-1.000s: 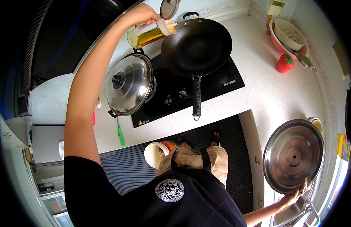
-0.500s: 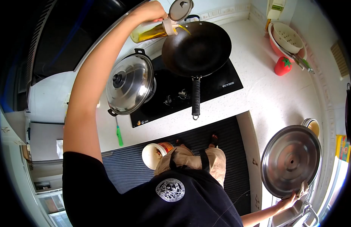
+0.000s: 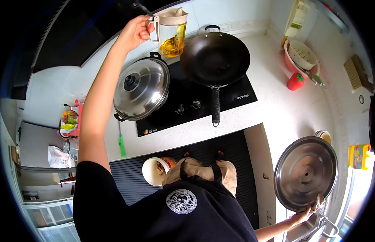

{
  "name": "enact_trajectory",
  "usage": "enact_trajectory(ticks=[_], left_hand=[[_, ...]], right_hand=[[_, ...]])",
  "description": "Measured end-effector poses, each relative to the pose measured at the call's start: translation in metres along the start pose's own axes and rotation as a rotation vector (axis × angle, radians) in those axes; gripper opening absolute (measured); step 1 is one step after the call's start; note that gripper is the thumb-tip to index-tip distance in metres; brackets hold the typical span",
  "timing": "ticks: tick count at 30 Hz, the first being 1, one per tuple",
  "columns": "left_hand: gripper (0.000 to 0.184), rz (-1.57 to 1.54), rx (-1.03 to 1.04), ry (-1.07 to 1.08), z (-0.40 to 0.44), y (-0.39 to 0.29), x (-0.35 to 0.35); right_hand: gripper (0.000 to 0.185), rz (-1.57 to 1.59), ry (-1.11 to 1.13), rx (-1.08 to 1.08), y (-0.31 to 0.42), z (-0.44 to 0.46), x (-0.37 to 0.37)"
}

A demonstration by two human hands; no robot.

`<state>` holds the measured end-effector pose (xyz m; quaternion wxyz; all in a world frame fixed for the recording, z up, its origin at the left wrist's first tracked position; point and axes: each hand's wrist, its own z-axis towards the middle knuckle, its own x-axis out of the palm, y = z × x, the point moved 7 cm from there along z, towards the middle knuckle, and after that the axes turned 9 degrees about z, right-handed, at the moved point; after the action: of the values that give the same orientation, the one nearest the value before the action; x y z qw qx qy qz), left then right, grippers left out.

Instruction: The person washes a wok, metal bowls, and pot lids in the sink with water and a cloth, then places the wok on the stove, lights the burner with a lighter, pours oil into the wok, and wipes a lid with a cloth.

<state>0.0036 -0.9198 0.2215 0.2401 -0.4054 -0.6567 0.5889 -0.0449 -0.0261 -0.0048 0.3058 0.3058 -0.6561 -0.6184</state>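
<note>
My left hand (image 3: 136, 33) is closed round the handle of a clear oil jug (image 3: 171, 37) with a beige top. The jug is upright, with yellow oil inside, left of the black wok (image 3: 215, 60). A dark, thin object (image 3: 142, 8) shows by my left fingers; its outline is unclear. Beneath the jug, a pot with a shiny domed lid (image 3: 146, 90) sits on the black stove (image 3: 232, 96). My right hand (image 3: 301, 216) is closed on a brownish cloth (image 3: 318, 203) at the lower edge of a large, round metal lid (image 3: 305, 189).
A green-handled tool (image 3: 121, 146) lies on the counter near its front edge. A white bucket (image 3: 152, 171) stands on the floor mat. At the back right are a colander (image 3: 302, 54) and a red strawberry-shaped object (image 3: 295, 81). The sink (image 3: 298, 233) is near my right hand.
The jug has gone from tilted, with oil pouring toward the wok, to upright; no stream shows. My left hand has moved left and down. My right hand keeps its hold at the metal lid.
</note>
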Motion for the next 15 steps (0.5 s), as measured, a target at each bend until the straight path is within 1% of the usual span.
enact_trajectory(ticks=[2, 3, 9, 10, 12, 15], left_hand=[[0.026, -0.119, 0.008, 0.02, -0.027, 0.012, -0.02], [0.033, -0.136, 0.031, 0.042, -0.044, 0.016, -0.028], [0.045, -0.406, 0.046, -0.005, -0.156, 0.077, -0.11], [0.046, -0.392, 0.065, -0.019, -0.177, 0.089, -0.128], [0.044, -0.442, 0.061, -0.157, -0.222, 0.117, -0.174], [0.042, -0.472, 0.069, -0.422, -0.284, 0.162, -0.252]], right_hand=[[0.052, 0.029, -0.007, -0.032, 0.015, -0.013, 0.008], [0.052, 0.039, 0.009, -0.041, 0.017, -0.016, 0.009], [0.052, 0.097, 0.036, -0.1, 0.024, -0.043, 0.011], [0.052, 0.103, 0.044, -0.103, 0.023, -0.048, 0.008], [0.049, 0.105, 0.032, -0.11, 0.031, -0.071, 0.013], [0.043, 0.103, 0.025, -0.175, 0.063, -0.141, 0.045]])
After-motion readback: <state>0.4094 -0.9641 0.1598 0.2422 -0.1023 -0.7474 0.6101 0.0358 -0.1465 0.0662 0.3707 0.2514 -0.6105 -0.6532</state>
